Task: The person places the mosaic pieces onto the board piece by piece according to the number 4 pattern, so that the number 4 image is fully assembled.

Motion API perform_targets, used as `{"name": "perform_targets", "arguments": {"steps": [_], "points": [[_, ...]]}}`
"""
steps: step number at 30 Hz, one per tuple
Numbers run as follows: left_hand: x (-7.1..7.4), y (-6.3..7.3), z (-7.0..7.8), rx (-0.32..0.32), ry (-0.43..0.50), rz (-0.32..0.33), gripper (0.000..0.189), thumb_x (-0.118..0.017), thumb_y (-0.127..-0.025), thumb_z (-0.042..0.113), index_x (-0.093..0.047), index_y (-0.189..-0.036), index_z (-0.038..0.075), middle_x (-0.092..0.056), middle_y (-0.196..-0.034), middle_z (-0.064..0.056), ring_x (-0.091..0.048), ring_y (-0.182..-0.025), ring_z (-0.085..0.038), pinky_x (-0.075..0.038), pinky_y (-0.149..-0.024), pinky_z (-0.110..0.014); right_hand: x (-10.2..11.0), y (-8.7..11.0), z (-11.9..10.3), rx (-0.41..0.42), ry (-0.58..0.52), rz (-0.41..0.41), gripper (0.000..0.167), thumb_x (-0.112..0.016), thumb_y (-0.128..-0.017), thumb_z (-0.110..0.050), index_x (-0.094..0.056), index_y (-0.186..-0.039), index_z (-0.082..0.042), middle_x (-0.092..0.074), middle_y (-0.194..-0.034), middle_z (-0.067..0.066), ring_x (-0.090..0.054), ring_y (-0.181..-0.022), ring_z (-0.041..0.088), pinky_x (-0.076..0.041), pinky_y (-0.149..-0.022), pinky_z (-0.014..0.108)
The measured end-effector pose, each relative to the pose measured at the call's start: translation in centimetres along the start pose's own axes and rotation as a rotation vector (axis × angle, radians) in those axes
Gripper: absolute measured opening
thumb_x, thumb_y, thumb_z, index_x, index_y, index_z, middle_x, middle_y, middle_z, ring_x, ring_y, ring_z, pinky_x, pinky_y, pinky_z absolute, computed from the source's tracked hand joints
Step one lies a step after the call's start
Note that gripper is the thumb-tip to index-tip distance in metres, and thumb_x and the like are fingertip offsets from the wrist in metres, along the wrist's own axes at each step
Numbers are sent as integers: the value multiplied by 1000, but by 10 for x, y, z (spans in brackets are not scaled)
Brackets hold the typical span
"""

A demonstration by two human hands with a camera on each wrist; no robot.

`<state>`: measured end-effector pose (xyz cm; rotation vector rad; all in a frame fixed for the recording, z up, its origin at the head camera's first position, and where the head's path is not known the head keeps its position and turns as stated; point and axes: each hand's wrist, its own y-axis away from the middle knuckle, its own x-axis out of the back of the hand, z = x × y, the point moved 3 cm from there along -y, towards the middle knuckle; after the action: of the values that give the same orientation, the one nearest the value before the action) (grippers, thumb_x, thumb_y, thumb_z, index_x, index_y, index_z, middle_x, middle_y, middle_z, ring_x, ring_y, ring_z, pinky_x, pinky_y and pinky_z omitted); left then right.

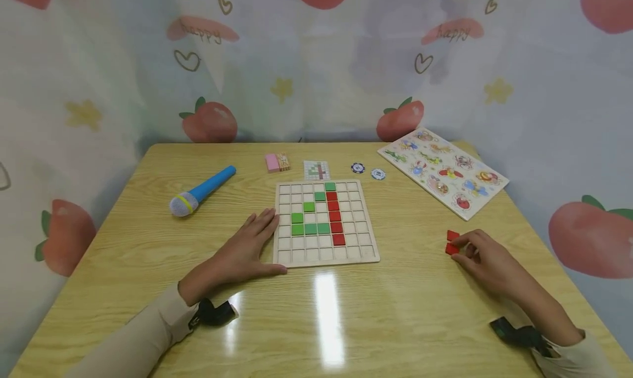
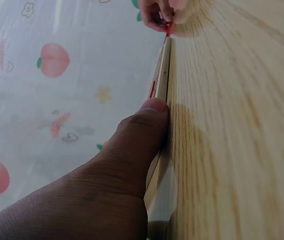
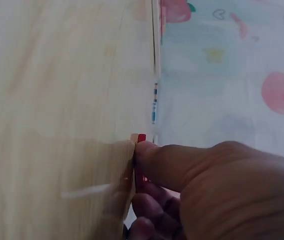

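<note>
My left hand (image 1: 239,250) rests on the table at the left side of a wooden grid board (image 1: 296,256). Its fingers touch the left edge, and the thumb (image 2: 149,112) lies along the near edge. Green tiles (image 1: 309,206) make a stepped outline on the board, and red tiles (image 1: 334,216) form a column beside them. Off to the right, my right hand (image 1: 487,260) pinches a red square tile (image 1: 451,249) between thumb and finger, low at the tabletop. Another red tile (image 1: 452,235) lies just beyond it. In the right wrist view the thumb partly covers the red tile (image 3: 141,138).
Behind the board lie a small pattern card (image 1: 316,170), a pink box (image 1: 277,162) and two poker chips (image 1: 358,168). A blue toy microphone (image 1: 204,191) is at the left. An animal picture board (image 1: 442,172) lies at the back right. Patterned cloth hangs behind the table.
</note>
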<state>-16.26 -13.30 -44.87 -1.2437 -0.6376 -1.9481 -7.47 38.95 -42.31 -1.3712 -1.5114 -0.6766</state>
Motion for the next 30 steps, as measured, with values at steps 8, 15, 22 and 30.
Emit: {"name": "perform_targets", "arguments": {"steps": [8,15,22,30], "points": [[-4,-2,1,-24,3,5,128,-74,-83,79,-19,-171,5,-11,-182,-13,-11,-170,-32,-11,-139,-55,-1,-19,-32,158,-20,-9,28,-83,-89,0,-71,-111,-12,-62,-98,-5,-49,-79,-6,-49,-62,17],[-5,-2,0,-8,-9,-14,129,-71,-83,82,-15,-172,8,-8,-182,-10,-9,-170,-29,-9,-140,-52,-13,-59,-99,365,-109,-116,30,-82,-92,-4,-72,-116,-20,-63,-107,-7,-48,-78,-5,-48,-59,16],[-1,-1,0,6,-6,-11,128,-71,-83,82,-14,-172,9,-7,-182,-9,-8,-170,-28,-8,-140,-51,-45,-95,-153,400,-138,-315,16,-76,-100,-18,-73,-115,-22,-63,-114,-7,-53,-82,4,-51,-68,18],[1,0,-1,5,-6,-12,128,-71,-84,81,-13,-172,8,-6,-182,-9,-8,-170,-28,-7,-140,-51,-76,-109,-171,402,-144,-394,8,-75,-102,-20,-71,-109,-20,-61,-111,-6,-57,-85,9,-52,-73,18]]}}
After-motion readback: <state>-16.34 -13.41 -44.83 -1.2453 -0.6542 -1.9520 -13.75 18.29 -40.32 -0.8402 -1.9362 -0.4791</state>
